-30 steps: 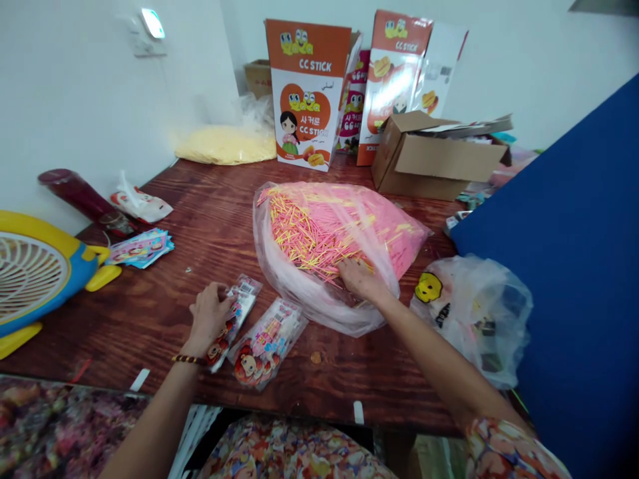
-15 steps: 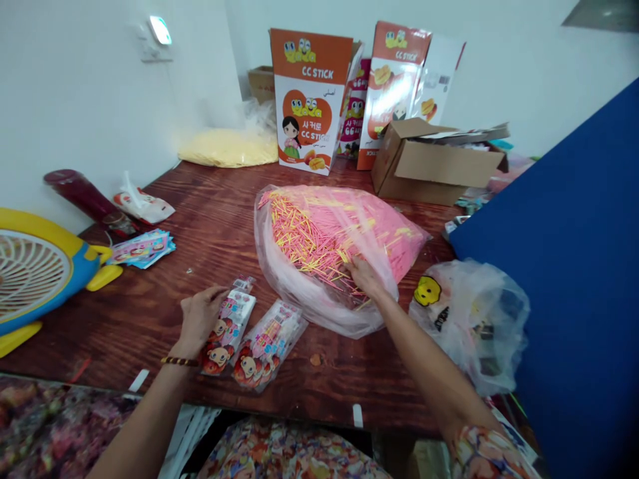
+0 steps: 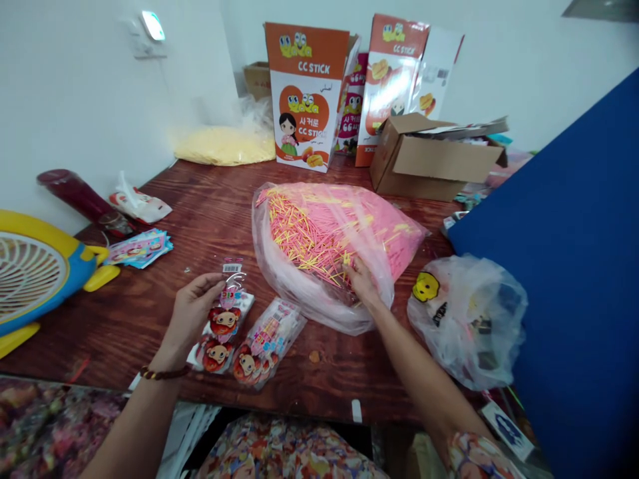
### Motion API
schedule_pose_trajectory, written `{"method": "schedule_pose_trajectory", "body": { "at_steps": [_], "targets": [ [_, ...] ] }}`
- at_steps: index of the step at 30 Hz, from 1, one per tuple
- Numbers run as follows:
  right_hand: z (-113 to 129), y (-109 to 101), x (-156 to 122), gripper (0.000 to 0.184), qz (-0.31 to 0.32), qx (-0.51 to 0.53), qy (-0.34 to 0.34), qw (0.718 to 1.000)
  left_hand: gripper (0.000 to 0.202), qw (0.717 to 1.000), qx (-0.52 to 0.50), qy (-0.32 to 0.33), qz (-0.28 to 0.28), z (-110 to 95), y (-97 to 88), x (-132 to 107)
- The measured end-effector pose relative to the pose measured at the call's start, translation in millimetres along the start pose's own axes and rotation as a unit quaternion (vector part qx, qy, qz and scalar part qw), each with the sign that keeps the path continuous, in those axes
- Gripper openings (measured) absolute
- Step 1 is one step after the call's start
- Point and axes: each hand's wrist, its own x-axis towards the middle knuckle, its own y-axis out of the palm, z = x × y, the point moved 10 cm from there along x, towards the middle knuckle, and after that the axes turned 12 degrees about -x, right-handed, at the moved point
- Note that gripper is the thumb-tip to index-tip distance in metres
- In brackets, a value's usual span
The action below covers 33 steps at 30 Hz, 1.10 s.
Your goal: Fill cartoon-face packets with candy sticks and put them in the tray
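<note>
My left hand (image 3: 192,311) pinches a small clear printed packet (image 3: 228,299) and lifts it off a stack of like packets (image 3: 212,349) near the table's front edge. Another filled packet pile (image 3: 267,339) lies just to the right of it. My right hand (image 3: 360,281) reaches into a big clear plastic bag (image 3: 279,266) full of pink and yellow sticks (image 3: 324,229), its fingers closed among them. What the fingers grip is hidden by the sticks.
A yellow and blue fan (image 3: 34,269) sits at the left. Flat packets (image 3: 140,247) and a dark red bottle (image 3: 80,196) lie beyond it. Orange CC Stick boxes (image 3: 305,93), a cardboard box (image 3: 439,156), a smiley plastic bag (image 3: 469,319) and a blue board (image 3: 579,253) crowd the back and right.
My left hand has raised one packet from flat on the stack to nearly upright. My right hand has shifted slightly within the sticks in the bag.
</note>
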Motion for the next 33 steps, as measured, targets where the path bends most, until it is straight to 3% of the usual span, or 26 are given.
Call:
{"method": "schedule_pose_trajectory", "body": {
  "at_steps": [8, 13, 18, 22, 26, 29, 33],
  "targets": [
    [2, -11, 1, 0.025, -0.035, 0.029, 0.037, 0.998, 0.035, 0.999, 0.030, 0.002, 0.011, -4, 12.2, -9],
    [3, -24, 11, 0.024, -0.047, 0.048, 0.038, 0.997, 0.035, 1.000, -0.015, -0.010, 0.005, -4, 11.5, -10],
    [7, -17, 3, 0.024, -0.035, 0.140, 0.018, 0.989, 0.036, 0.997, -0.066, -0.044, 0.010, -6, 22.3, -17],
    [6, -6, -5, 0.020, -0.032, 0.200, 0.017, 0.979, 0.031, 0.995, -0.071, -0.054, 0.038, -10, 40.2, -21],
    [9, -10, -2, 0.026, -0.044, 0.246, 0.032, 0.968, 0.028, 0.994, -0.059, -0.054, 0.074, -10, 62.4, -24],
    [23, -14, 0, 0.035, -0.034, 0.281, 0.037, 0.958, 0.027, 0.991, -0.030, -0.047, 0.125, -8, 90.5, -29],
    [61, -11, -12, 0.038, 0.035, 0.380, 0.029, 0.924, 0.027, 0.980, 0.002, -0.041, 0.197, -2, 135.9, -36]
  ]
}}
